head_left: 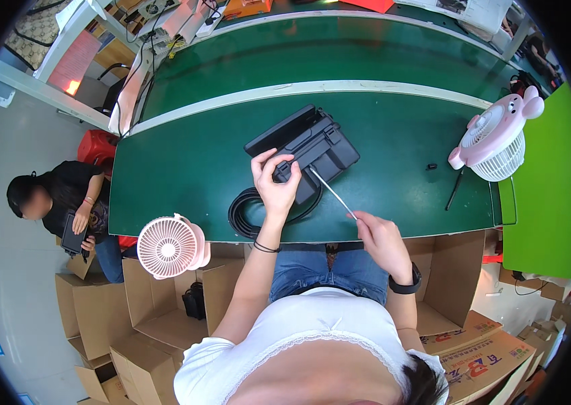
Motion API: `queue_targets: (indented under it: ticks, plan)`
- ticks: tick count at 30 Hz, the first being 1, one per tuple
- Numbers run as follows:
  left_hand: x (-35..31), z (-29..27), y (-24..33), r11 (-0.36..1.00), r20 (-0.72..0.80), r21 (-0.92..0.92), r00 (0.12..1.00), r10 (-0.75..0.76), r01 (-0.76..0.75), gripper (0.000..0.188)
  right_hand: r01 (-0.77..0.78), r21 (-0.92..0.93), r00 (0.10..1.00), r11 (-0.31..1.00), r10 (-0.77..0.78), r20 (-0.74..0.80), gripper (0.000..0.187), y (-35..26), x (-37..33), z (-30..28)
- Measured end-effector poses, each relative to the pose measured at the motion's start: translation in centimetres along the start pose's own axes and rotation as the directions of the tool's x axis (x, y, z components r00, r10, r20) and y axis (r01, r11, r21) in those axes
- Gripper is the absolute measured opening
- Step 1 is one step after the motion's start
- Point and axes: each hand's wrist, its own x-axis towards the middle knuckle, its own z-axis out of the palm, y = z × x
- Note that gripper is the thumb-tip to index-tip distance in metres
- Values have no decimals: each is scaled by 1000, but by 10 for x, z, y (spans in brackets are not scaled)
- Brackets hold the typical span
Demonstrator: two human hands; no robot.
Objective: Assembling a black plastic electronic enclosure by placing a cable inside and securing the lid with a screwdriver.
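A black plastic case (326,152) with its lid (282,128) swung up rests on the green table in front of me. My left hand (277,185) grips the case's near left side, thumb and fingers curled against it. In my closed right hand (383,239) is a thin silver metal rod tool (333,192), slanting up to the left; its tip meets the near side of the case. Whether the rod has a handle is hidden by my fingers. Below the case, a coil of black cable (238,214) lies partly behind my left wrist.
A pink fan (172,247) stands at the table's near left edge, another pink fan (495,138) at the right. Near that one lie a small black part (432,166) and a black stick (455,189). Cardboard boxes (164,304) flank me. At left, a person (73,202) holds a black case.
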Motion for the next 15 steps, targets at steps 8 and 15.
queue_targets:
  ticks: [8,15]
  plan:
    - [-1,2,-3,1000,-5,1,1000,-13,13,18,15,-133,996,991,-27,-84,20,-11,3,22]
    - [0,1,-4,1000,-18,-4,1000,-21,21,19,-48,-315,997,948,28,-65,19,-29,2,30]
